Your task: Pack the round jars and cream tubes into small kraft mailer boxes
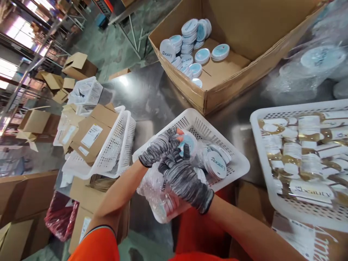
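The steel table (152, 98) carries an open cardboard box (217, 94) of loose round tins. Nearer, a white slotted basket (233, 159) collects bubble-wrapped ones — padding against knocks. Over its near edge, the gloved left hand (159, 146) and right hand (185, 181) both clutch a blue-lidded tin (188, 142), pressing bubble wrap (154, 194) around it.

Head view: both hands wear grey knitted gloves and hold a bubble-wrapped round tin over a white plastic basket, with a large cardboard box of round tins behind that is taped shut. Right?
Not quite. The head view shows the large cardboard box open, tins visible inside. The rest holds: left hand and right hand in grey knitted gloves hold the bubble-wrapped round tin over the white plastic basket.
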Motion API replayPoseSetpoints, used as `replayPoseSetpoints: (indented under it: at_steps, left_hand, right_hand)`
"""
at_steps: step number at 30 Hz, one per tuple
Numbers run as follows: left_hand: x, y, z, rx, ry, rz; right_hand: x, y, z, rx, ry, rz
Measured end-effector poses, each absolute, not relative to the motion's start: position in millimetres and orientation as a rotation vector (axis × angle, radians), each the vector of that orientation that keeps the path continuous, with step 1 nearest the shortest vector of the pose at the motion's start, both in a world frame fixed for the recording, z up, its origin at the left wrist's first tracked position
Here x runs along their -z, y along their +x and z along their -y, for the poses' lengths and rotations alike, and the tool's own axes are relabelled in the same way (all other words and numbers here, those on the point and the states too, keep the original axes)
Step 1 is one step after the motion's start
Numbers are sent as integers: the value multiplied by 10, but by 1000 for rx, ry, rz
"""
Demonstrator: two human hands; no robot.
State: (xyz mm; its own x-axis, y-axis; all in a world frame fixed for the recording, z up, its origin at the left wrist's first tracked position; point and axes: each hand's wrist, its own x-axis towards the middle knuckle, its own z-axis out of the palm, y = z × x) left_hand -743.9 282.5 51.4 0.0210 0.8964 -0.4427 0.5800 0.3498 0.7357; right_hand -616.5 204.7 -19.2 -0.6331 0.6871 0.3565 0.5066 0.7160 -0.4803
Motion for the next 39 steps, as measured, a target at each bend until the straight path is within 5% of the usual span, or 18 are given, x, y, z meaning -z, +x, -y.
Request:
replayPoseSetpoints:
  at_steps: [14,39]
  left_hand:
    - [-426,-7450,-2802,-464,1495,-1653]
    - [-513,-7229,-2843,-439,1477,-1849]
  right_hand:
    - [499,-5683,-1947,-436,-837,1975]
    - [423,-5696,-1747,-325,-787,2035]
